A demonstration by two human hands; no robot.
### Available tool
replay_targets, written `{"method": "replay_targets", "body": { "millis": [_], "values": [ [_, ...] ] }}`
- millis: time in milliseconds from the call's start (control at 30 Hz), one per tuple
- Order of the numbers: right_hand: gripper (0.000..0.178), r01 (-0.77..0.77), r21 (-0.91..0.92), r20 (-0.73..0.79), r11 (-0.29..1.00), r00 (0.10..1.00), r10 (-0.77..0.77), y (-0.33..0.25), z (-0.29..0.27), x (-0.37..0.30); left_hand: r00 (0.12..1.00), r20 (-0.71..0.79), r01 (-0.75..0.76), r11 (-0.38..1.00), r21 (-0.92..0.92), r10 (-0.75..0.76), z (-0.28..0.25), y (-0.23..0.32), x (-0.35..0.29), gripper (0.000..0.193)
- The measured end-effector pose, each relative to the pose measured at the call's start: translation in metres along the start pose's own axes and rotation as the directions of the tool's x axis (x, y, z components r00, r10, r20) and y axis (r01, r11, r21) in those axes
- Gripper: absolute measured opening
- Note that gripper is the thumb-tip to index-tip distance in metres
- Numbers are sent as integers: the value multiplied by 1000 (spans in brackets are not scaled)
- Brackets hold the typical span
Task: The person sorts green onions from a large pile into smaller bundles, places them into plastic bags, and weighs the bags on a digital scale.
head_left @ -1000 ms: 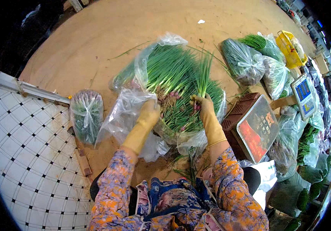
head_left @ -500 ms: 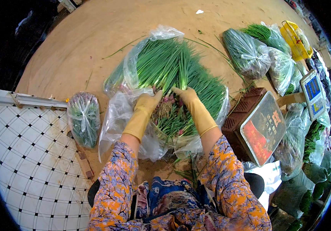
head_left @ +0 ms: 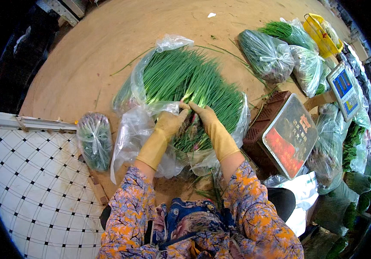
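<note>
to the left of the scale (head_left: 291, 136), a big heap of green onions (head_left: 179, 71) is lying in an open clear plastic bag (head_left: 136, 134), most of the leaves fanning away from the person. over that heap, both hands are resting close together in yellow gloves, their tips meeting or nearly meeting at the pale stem bases of one bunch. the left hand (head_left: 168, 124) is sitting on the side farther from the scale, a fold of the bag lying against it, and the right hand (head_left: 206, 117) is sitting on the nearer side. brownish roots are showing in the gap between them. the undersides of the fingers are staying out of sight, so i cannot tell whether either hand is gripping the stems.

the scale itself is resting on a brown crate (head_left: 265, 113), its display (head_left: 344, 91) standing on the right. beyond the scale, a tied bag of greens (head_left: 266, 56) and a yellow basket (head_left: 322, 35) are standing on the floor (head_left: 86, 56). well to the scale's left, past the heap, a smaller tied bag (head_left: 95, 142) is lying beside white tiles (head_left: 25, 183).
</note>
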State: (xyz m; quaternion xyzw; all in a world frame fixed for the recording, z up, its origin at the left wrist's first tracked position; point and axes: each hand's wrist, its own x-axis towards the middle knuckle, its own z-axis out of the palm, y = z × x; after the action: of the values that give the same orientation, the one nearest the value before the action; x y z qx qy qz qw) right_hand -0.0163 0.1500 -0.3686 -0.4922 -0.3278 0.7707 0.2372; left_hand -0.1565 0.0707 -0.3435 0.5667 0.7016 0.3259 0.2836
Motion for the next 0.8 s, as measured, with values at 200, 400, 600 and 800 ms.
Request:
{"method": "replay_targets", "body": {
  "millis": [200,400,600,800],
  "values": [
    [27,36,69,-31,997,999,-34,12,-31,-52,901,-110,344,844,-413,-420,-36,32,-16,24],
    [17,-54,468,45,882,998,37,35,-60,-71,801,-215,493,820,-292,-559,-48,30,-40,41],
    [22,-219,532,137,818,975,172,51,-48,-89,872,-127,460,881,-114,-472,-27,43,-30,55],
    [56,-149,333,202,931,976,84,44,-22,-71,805,249,579,618,-532,-539,-20,53,-30,56]
  ]
}}
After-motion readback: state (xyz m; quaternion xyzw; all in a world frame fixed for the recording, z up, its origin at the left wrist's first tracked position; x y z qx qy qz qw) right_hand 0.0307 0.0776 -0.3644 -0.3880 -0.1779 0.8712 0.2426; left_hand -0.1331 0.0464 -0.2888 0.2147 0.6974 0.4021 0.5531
